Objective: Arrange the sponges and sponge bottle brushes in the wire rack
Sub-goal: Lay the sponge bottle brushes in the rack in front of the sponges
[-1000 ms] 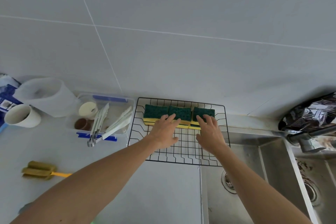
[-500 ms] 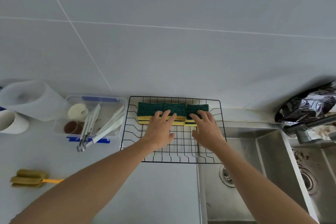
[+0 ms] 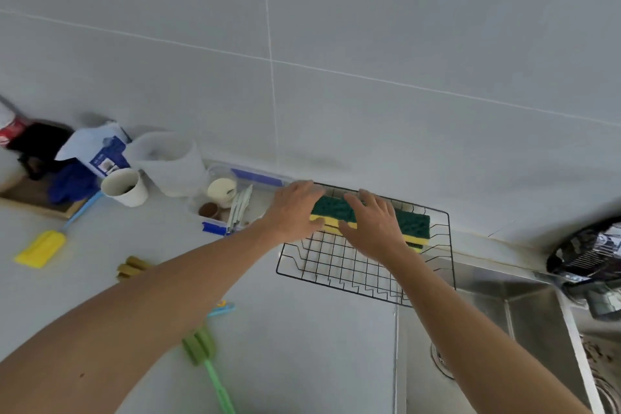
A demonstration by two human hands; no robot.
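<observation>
A black wire rack lies on the counter beside the sink. A row of green-and-yellow sponges lines its far edge. My left hand rests flat on the row's left end, fingers spread. Over the middle of the row lies my right hand, also flat with fingers apart. Neither hand grips anything. On the counter to the left lie a yellow sponge brush with a blue handle, an olive sponge brush partly behind my arm, and a green sponge brush.
A clear plastic box with small cups and tongs stands left of the rack. A white cup, a translucent jug and a blue-and-white carton stand farther left. The steel sink and a foil bag are at the right.
The view has swung left, so more of the left counter shows. Both hands have slid left along the sponge row, the left one now at its left end.
</observation>
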